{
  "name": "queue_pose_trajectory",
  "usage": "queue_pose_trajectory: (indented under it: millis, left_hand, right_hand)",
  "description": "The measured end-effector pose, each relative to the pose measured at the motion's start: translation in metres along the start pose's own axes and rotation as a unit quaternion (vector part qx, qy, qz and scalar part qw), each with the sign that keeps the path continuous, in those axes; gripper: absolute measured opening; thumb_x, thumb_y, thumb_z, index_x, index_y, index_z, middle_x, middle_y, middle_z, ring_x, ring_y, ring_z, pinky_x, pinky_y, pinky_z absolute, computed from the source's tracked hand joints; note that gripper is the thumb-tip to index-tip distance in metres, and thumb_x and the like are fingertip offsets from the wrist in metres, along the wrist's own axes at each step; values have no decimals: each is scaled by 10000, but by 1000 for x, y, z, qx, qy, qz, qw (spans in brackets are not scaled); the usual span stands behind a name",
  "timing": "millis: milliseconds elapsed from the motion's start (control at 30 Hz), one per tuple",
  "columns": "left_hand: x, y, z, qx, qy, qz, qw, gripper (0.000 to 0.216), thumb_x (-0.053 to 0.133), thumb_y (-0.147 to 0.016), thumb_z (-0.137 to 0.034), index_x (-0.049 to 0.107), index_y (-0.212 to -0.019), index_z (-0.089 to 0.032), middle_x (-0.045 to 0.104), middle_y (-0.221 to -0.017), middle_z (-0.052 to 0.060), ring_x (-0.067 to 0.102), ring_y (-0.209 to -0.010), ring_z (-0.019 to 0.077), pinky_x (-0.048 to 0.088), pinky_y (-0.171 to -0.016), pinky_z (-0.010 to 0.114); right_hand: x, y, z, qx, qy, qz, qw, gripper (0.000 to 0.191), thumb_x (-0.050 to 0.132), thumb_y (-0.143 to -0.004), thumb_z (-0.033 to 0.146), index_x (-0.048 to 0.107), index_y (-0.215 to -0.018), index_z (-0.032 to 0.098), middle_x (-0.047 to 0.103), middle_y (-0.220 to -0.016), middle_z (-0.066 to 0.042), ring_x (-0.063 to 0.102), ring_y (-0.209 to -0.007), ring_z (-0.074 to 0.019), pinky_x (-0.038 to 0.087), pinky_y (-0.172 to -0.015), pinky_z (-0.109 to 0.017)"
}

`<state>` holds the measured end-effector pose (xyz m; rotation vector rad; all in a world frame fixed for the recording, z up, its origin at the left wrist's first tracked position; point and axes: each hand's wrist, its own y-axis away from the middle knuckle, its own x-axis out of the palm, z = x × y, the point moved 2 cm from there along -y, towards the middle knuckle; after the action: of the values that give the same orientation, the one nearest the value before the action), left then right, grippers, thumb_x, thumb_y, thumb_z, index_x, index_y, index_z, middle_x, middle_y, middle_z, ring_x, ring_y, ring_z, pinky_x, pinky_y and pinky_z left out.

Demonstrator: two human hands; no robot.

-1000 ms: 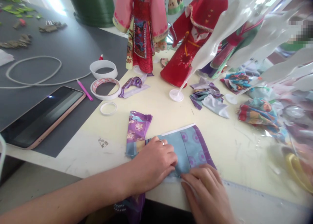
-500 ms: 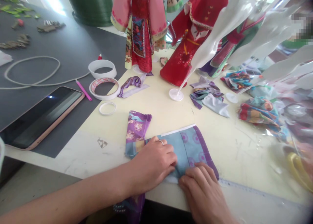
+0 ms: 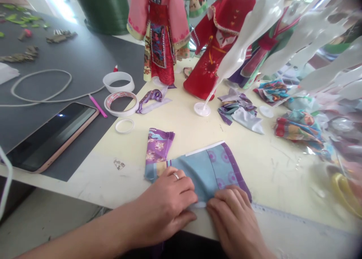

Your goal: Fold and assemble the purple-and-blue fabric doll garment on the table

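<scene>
Blue-and-purple cloth (image 3: 199, 170) by the surface's (image 3: 263, 168) near edge.
A phone (image 3: 55, 136) lies along that edge; the left hand (image 3: 174, 200) curls on the cloth, thumb apart; the right hand (image 3: 234, 213), bunched narrow, touches its near side; whether either pinches it, I cannot tell.

a bright glare (image 3: 61, 5), perhaps daylight, shows beyond the grey and cream table (image 3: 181, 127).
</scene>
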<state>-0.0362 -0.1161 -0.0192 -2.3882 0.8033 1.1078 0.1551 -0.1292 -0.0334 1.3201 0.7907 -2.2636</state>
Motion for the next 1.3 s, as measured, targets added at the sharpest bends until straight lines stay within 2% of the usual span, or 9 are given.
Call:
queue_pose_trajectory:
  millis: [233, 367, 467, 633, 867, 1133, 1300]
  left_hand:
    - [16, 7, -5, 0, -58, -33, 998, 121, 459, -879, -193, 521, -780, -161, 535, -837, 32, 420, -817, 193, 316, -785, 386]
    - [18, 5, -4, -11, -51, -64, 997, 194, 402, -892, -120, 538, -759, -162, 537, -824, 33, 429, -789, 180, 332, -760, 376]
    - [17, 4, -4, -32, -23, -83, 996, 213, 396, -902, -127, 537, -745, -161, 538, -807, 28, 434, -777, 174, 339, -751, 370]
    - [13, 2, -7, -76, 5, -87, 993, 209, 407, -900, -146, 525, -728, -166, 530, -792, 20, 437, -771, 174, 338, -771, 389]
    - [17, -1, -9, -103, -48, -74, 991, 228, 393, -882, -147, 480, -672, -167, 488, -750, 22, 411, -745, 179, 338, -756, 399]
    - [22, -2, -10, -113, -87, -101, 985, 206, 410, -855, -141, 460, -657, -174, 453, -708, 13, 390, -723, 183, 338, -748, 406]
    - [22, -2, -10, -109, -102, -103, 983, 200, 414, -851, -138, 459, -660, -176, 448, -708, 14, 387, -722, 184, 336, -745, 409]
  right_hand:
    - [-3, -4, 1, -3, 7, -26, 1000, 201, 459, -814, 20, 564, -857, 186, 507, -818, -40, 468, -823, -195, 352, -825, -411]
    - [-3, -8, 3, -2, -1, -21, 1000, 201, 461, -807, 3, 532, -879, 177, 508, -846, -42, 464, -833, -194, 321, -881, -454]
    - [-2, -10, 4, 11, -5, -12, 1000, 191, 462, -810, 7, 517, -879, 176, 500, -864, -47, 458, -842, -197, 309, -895, -472]
    - [-1, -15, 4, 46, -15, 0, 999, 156, 458, -829, 36, 500, -840, 187, 484, -836, -43, 446, -812, -199, 343, -824, -439]
    - [1, -19, 4, 76, -15, -1, 997, 135, 456, -841, 69, 484, -781, 186, 468, -768, -34, 428, -741, -191, 355, -704, -380]
    - [3, -21, 4, 97, -16, 1, 995, 141, 451, -852, 100, 477, -751, 196, 479, -769, -31, 433, -736, -191, 347, -704, -377]
    - [0, -19, 2, 99, -45, 3, 994, 132, 422, -877, 99, 497, -834, 199, 494, -815, -35, 442, -760, -192, 343, -707, -371]
